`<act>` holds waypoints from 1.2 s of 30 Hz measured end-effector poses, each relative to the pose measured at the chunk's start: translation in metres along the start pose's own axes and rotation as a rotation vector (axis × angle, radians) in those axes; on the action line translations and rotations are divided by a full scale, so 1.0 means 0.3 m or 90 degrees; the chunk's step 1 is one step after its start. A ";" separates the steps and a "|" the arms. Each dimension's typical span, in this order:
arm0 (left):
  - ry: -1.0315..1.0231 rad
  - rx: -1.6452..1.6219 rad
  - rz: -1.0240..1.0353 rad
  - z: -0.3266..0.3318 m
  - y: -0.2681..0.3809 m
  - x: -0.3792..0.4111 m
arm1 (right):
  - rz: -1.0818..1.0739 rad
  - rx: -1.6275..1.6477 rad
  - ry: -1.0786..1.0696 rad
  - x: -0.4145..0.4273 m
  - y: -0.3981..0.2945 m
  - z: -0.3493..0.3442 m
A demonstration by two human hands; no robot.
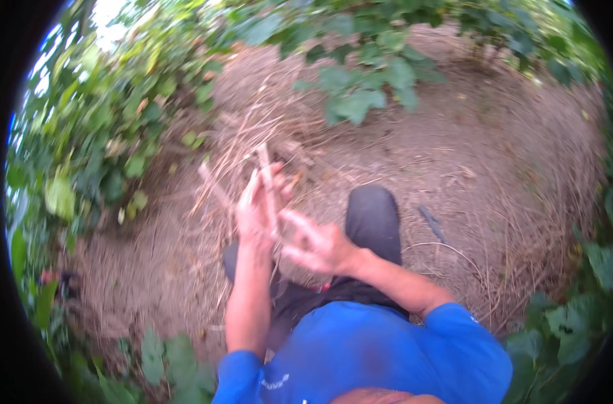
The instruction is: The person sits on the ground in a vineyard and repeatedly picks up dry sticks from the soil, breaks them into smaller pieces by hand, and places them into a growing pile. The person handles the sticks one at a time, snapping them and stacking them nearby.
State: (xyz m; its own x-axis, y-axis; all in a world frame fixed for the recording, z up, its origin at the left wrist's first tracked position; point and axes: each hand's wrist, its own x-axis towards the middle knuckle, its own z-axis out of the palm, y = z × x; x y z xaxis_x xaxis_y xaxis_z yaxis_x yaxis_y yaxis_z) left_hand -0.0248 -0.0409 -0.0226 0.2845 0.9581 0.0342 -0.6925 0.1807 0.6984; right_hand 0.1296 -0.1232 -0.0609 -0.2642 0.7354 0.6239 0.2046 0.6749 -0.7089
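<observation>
In front of my knees, my left hand is raised palm up, with a pale dry stick lying lengthwise across the palm between thumb and fingers. The stick's lower end is close to my right hand, whose thumb and index finger are spread apart with nothing clearly between them. Motion blur hides the exact finger contact. A heap of dry stems and twigs lies on the soil just beyond my left hand. Another thick stick slants beside the left wrist.
Bare brown soil with scattered dry stems surrounds me. A slender dark object, its kind unclear, lies right of my knee. Near it curves a thin stem. Leafy green plants stand at left, and broad leaves overhang ahead.
</observation>
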 end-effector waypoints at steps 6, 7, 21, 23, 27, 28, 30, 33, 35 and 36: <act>-0.070 -0.145 0.015 -0.029 0.008 -0.048 | 0.164 0.103 -0.029 -0.007 0.069 0.066; -0.078 -0.154 0.023 -0.041 0.005 -0.049 | 0.184 0.112 -0.028 -0.007 0.073 0.075; -0.042 -0.196 -0.052 -0.094 -0.126 -0.057 | 0.378 0.481 -0.017 -0.139 0.208 0.152; -0.003 -0.194 -0.057 -0.089 -0.160 -0.056 | 0.513 0.586 -0.120 -0.150 0.182 0.112; -0.097 -0.164 -0.060 -0.131 -0.191 -0.041 | 0.423 0.559 -0.137 -0.172 0.198 0.110; -0.135 -0.166 -0.060 -0.133 -0.191 -0.041 | 0.429 0.551 -0.107 -0.174 0.199 0.111; -0.042 0.065 -0.009 -0.089 -0.187 -0.057 | 0.441 0.532 -0.046 -0.171 0.195 0.115; -0.017 0.465 0.051 -0.120 -0.194 -0.092 | 0.418 0.541 0.126 -0.143 0.258 0.065; -0.034 0.656 -0.041 -0.116 -0.208 -0.138 | 0.375 0.520 0.196 -0.109 0.267 0.023; -0.054 0.680 -0.046 -0.115 -0.227 -0.167 | 0.340 0.566 0.218 -0.094 0.277 0.021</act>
State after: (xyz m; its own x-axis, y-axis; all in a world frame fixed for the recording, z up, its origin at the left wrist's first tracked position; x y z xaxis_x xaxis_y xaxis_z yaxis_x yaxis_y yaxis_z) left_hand -0.0148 -0.0934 -0.0966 0.3751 0.9269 -0.0116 0.2545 -0.0910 0.9628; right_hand 0.1482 -0.0882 -0.1396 -0.0396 0.9913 0.1254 -0.5753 0.0800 -0.8140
